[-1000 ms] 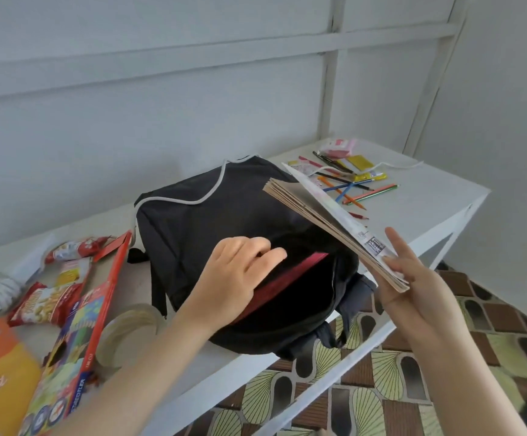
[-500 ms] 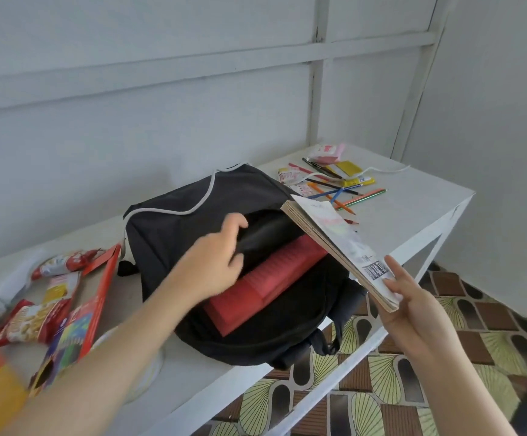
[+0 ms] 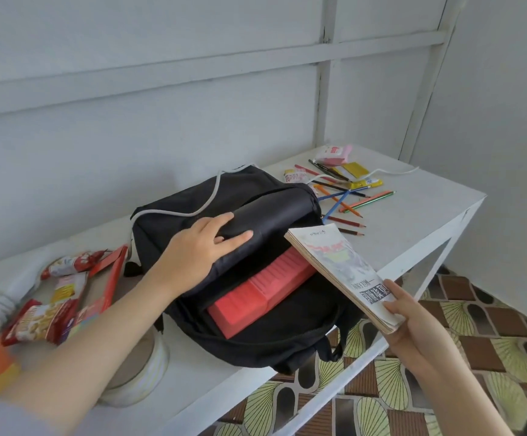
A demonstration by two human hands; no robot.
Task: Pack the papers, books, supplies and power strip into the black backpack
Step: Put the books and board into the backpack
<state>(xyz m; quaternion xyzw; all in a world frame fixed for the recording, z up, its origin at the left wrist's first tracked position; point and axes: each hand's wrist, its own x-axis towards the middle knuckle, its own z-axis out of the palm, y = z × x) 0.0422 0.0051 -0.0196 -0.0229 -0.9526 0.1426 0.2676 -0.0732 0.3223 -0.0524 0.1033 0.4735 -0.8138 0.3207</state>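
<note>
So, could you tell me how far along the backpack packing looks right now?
Done: a red ribbed case lies inside the open black backpack. In hand: the left hand holds the backpack's top flap back while the right hand grips a stack of booklets at the opening. Left: coloured pencils, snack packets and a tape roll lie on the white table.

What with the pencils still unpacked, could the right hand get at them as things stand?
Probably not yet: the right hand grips the booklets at the open backpack. The pencils lie uncovered on the table, so the path looks free once it lets go.
</note>
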